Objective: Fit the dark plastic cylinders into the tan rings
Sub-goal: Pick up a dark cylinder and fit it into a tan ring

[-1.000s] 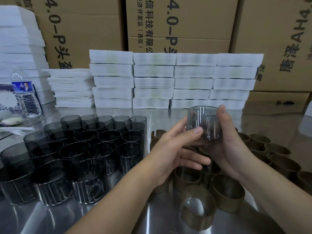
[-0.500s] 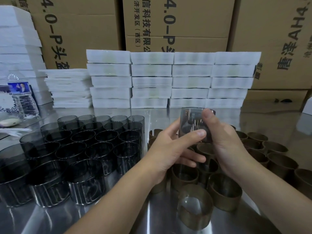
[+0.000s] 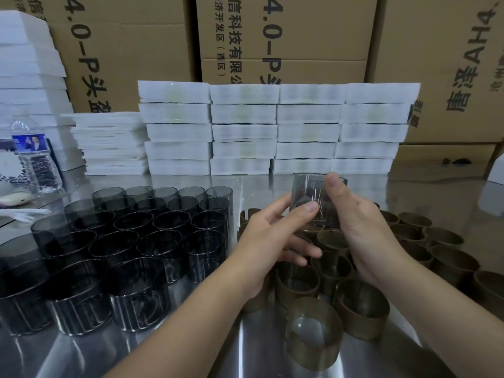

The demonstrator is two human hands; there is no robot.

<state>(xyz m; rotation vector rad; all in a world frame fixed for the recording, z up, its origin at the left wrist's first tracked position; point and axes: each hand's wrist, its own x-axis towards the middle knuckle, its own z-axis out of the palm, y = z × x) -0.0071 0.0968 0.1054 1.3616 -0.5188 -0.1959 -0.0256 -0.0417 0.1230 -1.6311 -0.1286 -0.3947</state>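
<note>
left hand (image 3: 267, 236) pinching a smoky dark plastic cylinder (image 3: 306, 193) | right hand (image 3: 362, 230) gripping it too | I've got it above the tan rings (image 3: 360, 309) on the shiny metal table (image 3: 259, 339)

The worktop (image 3: 259, 336) is polished, mirror-bright metal, carrying glossy, smoke-dark translucent plastic cylinders (image 3: 131, 309) and duller tan rings (image 3: 360, 309), with matt white foam trays (image 3: 242, 113) and brown cardboard boxes (image 3: 286, 28) at its back.

A smoky dark cylinder (image 3: 308, 190) is raised upright above clustered tan rings (image 3: 360, 323); other cylinders (image 3: 131, 304) stand grouped left.
</note>
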